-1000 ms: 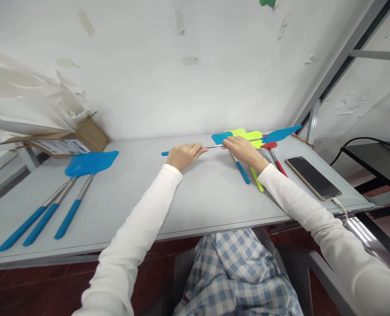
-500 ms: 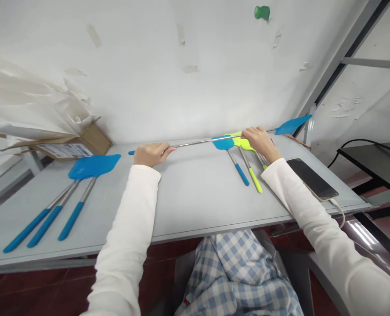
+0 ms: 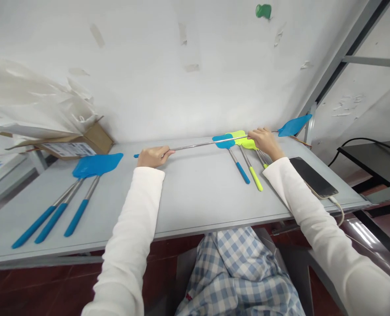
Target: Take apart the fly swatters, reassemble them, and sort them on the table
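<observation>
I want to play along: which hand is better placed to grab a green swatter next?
Probably the right hand: it's by the green swatters, while the left hand is farther away. Both hold a blue swatter, so the right might need to let go.

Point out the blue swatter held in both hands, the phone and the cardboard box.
Held blue swatter (image 3: 198,145), head view: on its metal rod.
Phone (image 3: 314,177), head view: on its dark screen.
Cardboard box (image 3: 96,139), head view: on its brown side.
</observation>
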{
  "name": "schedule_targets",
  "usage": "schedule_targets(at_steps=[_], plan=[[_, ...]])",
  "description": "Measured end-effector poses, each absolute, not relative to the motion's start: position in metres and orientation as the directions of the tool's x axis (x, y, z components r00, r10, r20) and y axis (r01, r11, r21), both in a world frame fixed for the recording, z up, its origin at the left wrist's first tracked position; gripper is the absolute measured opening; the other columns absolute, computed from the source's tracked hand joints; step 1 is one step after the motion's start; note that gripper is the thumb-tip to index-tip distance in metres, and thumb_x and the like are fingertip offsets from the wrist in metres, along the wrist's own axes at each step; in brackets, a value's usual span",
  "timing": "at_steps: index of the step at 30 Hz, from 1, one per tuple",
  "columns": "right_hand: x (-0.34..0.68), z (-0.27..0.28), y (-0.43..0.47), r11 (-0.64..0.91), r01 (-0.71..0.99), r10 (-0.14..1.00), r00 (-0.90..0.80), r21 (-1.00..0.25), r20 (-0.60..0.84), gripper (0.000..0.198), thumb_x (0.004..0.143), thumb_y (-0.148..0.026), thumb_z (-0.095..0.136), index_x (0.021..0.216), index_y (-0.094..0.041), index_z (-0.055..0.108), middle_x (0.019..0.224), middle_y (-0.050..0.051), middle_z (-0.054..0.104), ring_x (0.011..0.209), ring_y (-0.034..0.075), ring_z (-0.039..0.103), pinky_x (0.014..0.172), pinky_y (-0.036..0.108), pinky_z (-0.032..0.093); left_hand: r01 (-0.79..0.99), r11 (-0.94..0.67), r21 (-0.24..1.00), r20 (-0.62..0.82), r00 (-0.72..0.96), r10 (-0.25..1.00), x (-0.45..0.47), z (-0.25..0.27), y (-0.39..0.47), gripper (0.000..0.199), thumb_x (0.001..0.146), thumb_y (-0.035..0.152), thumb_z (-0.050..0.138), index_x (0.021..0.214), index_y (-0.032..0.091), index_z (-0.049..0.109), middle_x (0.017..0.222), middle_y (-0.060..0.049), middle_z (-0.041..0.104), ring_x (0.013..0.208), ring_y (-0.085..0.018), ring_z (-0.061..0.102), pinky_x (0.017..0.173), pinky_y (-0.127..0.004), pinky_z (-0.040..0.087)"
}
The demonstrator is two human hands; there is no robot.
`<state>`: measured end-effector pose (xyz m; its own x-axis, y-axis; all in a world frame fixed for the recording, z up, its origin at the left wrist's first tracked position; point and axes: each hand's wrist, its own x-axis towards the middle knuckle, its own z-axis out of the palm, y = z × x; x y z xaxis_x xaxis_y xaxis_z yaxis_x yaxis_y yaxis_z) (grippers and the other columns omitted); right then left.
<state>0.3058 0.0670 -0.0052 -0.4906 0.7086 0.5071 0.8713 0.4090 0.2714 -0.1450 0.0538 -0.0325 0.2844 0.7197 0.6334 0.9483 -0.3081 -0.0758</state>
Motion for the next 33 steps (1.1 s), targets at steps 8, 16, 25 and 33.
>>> schedule_targets(at_steps=[8,16,25,33], plan=[[0.311,0.003,0.067,0.295,0.924,0.755,-0.381,0.244,0.533,0.031,0.099,-0.036,0.04,0.098,-0.017,0.064,0.089,0.011,0.068,0.083,0.024,0.053,0.076,0.034,0.028,0.96,-0.278,-0.045,0.634,0.242,0.734,-0.154,-0.029,0.05,0.046,0.09,0.056,0.04,0.067,0.022,0.06,0.062,-0.007,0.064,0.061,-0.02,0.058,0.054,-0.03,0.024],[0.32,-0.003,0.069,0.236,0.948,0.781,-0.316,0.214,0.539,0.025,0.097,-0.025,0.039,0.091,-0.02,0.063,0.085,0.009,0.068,0.08,0.024,0.05,0.073,0.035,0.024,0.969,-0.238,-0.071,0.597,0.232,0.768,-0.138,-0.03,0.049,0.049,0.091,0.057,0.038,0.071,0.021,0.064,0.059,-0.009,0.063,0.057,-0.022,0.057,0.052,-0.03,0.021],[0.274,0.003,0.052,0.439,0.869,0.727,-0.493,0.229,0.478,0.027,0.1,-0.028,0.036,0.088,-0.018,0.059,0.078,0.008,0.065,0.076,0.024,0.051,0.069,0.033,0.026,0.935,-0.344,-0.085,0.584,0.327,0.743,-0.101,-0.029,0.048,0.049,0.093,0.056,0.037,0.072,0.021,0.063,0.058,-0.008,0.063,0.053,-0.021,0.056,0.051,-0.03,0.017],[0.219,0.007,0.023,0.556,0.8,0.635,-0.584,0.225,0.506,0.032,0.102,-0.031,0.031,0.095,-0.017,0.059,0.083,0.009,0.064,0.078,0.023,0.052,0.075,0.033,0.031,0.898,-0.438,-0.052,0.583,0.383,0.716,-0.049,-0.024,0.031,0.053,0.096,0.059,0.032,0.075,0.021,0.061,0.06,-0.008,0.063,0.054,-0.02,0.057,0.051,-0.031,0.019]])
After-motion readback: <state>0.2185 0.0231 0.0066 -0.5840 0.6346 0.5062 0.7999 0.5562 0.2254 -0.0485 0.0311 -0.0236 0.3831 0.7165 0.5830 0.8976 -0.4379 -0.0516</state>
